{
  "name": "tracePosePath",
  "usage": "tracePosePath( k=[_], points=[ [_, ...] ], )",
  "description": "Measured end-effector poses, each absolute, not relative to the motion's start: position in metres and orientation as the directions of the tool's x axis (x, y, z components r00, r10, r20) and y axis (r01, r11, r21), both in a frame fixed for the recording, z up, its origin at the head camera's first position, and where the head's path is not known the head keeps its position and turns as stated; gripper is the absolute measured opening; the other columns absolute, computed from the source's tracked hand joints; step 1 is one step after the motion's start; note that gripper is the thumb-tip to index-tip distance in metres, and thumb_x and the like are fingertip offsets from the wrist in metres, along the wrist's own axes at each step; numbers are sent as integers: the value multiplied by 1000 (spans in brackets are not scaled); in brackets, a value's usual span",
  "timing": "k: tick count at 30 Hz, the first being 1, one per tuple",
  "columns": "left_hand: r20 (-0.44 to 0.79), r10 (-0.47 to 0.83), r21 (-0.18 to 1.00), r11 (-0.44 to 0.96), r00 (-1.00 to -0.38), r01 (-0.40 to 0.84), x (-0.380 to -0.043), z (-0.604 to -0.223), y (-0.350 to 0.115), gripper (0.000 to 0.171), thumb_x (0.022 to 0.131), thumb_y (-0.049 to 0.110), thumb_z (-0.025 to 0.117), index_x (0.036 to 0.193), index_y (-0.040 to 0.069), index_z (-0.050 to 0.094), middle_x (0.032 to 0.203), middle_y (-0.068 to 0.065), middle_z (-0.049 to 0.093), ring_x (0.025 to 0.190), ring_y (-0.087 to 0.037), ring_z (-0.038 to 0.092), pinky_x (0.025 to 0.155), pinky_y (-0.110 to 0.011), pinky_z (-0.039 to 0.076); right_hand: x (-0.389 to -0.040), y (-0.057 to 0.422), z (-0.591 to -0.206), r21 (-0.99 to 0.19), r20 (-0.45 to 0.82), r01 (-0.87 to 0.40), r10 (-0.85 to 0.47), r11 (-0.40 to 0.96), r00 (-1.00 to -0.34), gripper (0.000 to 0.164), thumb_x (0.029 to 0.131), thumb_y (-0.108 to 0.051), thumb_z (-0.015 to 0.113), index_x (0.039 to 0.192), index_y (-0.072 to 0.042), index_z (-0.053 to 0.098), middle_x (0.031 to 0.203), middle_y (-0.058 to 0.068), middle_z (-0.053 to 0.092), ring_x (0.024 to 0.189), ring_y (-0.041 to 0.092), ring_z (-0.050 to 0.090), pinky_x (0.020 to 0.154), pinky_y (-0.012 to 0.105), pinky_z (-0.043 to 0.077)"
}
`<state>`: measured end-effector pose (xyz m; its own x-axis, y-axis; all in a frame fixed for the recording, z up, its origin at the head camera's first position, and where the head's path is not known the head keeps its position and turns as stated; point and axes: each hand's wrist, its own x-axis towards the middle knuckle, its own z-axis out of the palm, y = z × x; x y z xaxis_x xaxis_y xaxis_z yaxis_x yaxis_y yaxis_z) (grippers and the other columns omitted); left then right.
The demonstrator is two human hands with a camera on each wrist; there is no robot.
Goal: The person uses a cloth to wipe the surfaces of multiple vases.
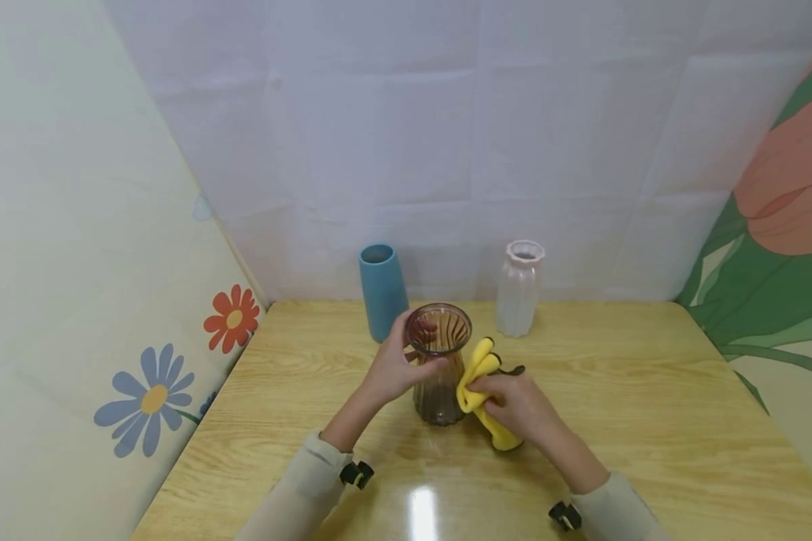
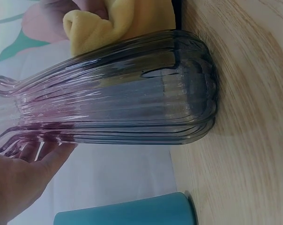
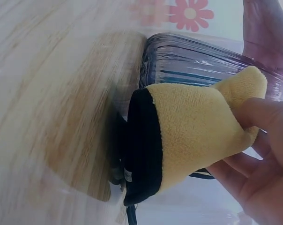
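A ribbed glass vase [image 1: 440, 376], purple-brown and see-through, stands upright on the table. Its neck is gripped by my left hand [image 1: 394, 366], the thumb across the front and the fingers round the far side. In the left wrist view the glass vase [image 2: 122, 93] fills the middle, its base on the wood. My right hand [image 1: 519, 406] pinches a folded yellow cloth [image 1: 474, 376] with dark edging at the vase's right side. The cloth [image 3: 193, 126] hangs down beside the glass in the right wrist view; whether it touches the glass I cannot tell.
Behind the glass vase, to its left, stands a blue vase [image 1: 384, 297]. A white fluted vase [image 1: 518, 293] is at the back right. The wooden table [image 1: 649, 406] meets a white cloth backdrop [image 1: 413, 135], with flower-patterned panels [image 1: 54, 263] at both sides.
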<state>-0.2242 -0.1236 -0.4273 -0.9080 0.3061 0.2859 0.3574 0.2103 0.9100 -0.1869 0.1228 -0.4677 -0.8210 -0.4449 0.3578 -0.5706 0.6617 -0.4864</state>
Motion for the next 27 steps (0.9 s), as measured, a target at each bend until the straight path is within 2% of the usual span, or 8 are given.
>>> tracePosePath(
  k=[11, 22, 27],
  points=[
    [285, 315, 914, 196, -905, 355, -227, -429, -124, 92, 82, 26, 86, 155, 17, 30, 144, -13, 51, 129, -35, 54, 103, -61, 47, -190, 126, -471, -436, 275, -573, -503, 694, -819, 31, 83, 0, 77, 110, -15, 78, 108, 0, 76, 96, 23, 72, 82, 40, 60],
    [290, 350, 910, 186, -891, 369, -229, -429, -130, 93, 82, 22, 86, 156, 15, 29, 144, -14, 50, 127, -34, 55, 102, -57, 49, -194, 131, -479, -328, 235, -666, -624, 670, -745, 29, 83, 0, 73, 105, -17, 81, 106, -1, 76, 97, 21, 72, 82, 39, 59],
    [305, 402, 894, 192, -863, 405, -235, -429, -135, 91, 83, 19, 85, 155, 13, 30, 142, -15, 50, 127, -34, 55, 102, -55, 49, -196, 139, -474, -377, 234, -661, -624, 649, -745, 31, 84, 2, 70, 107, -15, 80, 109, 2, 76, 102, 24, 71, 86, 42, 59]
  ],
)
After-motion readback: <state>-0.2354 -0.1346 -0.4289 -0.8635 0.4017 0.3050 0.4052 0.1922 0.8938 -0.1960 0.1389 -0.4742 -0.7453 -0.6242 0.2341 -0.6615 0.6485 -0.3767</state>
